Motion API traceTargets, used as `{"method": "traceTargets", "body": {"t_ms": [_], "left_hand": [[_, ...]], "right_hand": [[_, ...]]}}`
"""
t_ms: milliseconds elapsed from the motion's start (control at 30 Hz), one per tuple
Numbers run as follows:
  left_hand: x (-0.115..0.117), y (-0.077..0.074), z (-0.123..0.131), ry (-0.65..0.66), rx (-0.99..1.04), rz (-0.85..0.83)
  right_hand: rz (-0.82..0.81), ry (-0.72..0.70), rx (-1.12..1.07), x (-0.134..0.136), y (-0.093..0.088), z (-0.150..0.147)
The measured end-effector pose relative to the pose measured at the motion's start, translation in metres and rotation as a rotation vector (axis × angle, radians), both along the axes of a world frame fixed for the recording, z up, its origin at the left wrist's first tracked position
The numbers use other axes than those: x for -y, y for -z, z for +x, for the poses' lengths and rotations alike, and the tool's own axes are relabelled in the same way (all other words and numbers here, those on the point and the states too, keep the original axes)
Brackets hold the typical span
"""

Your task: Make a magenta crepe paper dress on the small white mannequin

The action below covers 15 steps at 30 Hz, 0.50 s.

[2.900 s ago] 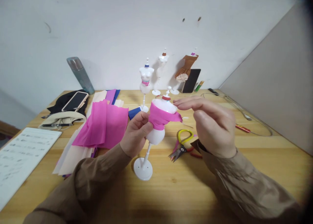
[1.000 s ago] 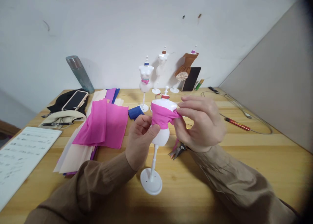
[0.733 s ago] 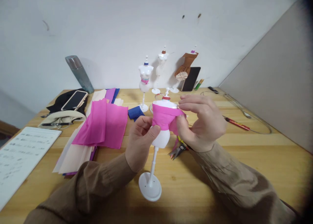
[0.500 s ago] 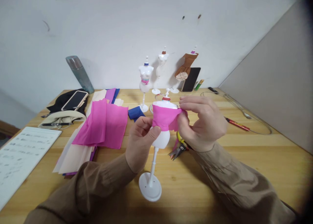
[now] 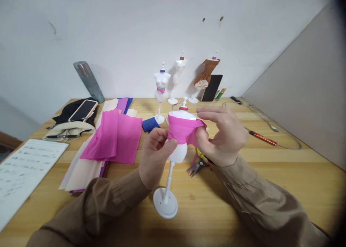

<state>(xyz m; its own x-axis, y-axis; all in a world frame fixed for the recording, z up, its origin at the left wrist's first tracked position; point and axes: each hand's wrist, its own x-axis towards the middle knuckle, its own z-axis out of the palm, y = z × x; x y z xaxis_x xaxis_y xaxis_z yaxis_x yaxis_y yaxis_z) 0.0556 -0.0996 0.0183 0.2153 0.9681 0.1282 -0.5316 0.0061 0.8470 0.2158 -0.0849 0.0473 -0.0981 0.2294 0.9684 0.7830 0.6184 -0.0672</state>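
Observation:
A small white mannequin on a round-based stand leans slightly, with pink cloth wrapped around its chest and waist. My left hand grips the mannequin's waist through the cloth, thumb in front. At the other side, my right hand has its thumb at the cloth's loose upper edge, near the mannequin's shoulder; its other fingers stretch out above. Whether that thumb pinches the cloth against a finger is hidden. Scissors with yellow and red handles lie on the table below the right hand.
Pink cloth sheets lie on paler ones at left, beside a phone and a white sheet. Behind stand a bottle and several mannequins, one in a brown dress. A red pen-like tool lies right.
The mannequin's base has tilted up slightly. My right hand has shifted a little to the left, and the cloth's upper edge by its thumb now spreads more outward.

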Motion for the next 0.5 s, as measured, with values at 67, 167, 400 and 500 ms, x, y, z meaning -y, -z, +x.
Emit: {"method": "traceTargets", "body": {"t_ms": [67, 167, 400, 500], "left_hand": [[-0.001, -0.002, 0.0, -0.007, 0.006, 0.008], [-0.004, -0.004, 0.0, -0.05, 0.022, 0.004], [-0.023, 0.001, -0.002, -0.188, 0.042, 0.094], [-0.03, 0.001, -0.004, -0.254, 0.017, 0.137]], "right_hand": [[0.015, -0.022, -0.018, 0.0, 0.002, 0.004], [0.138, -0.04, -0.036, 0.004, 0.003, 0.008], [-0.604, -0.274, -0.071, 0.009, 0.013, -0.016], [-0.862, -0.446, -0.269, 0.005, 0.026, -0.029]]}}
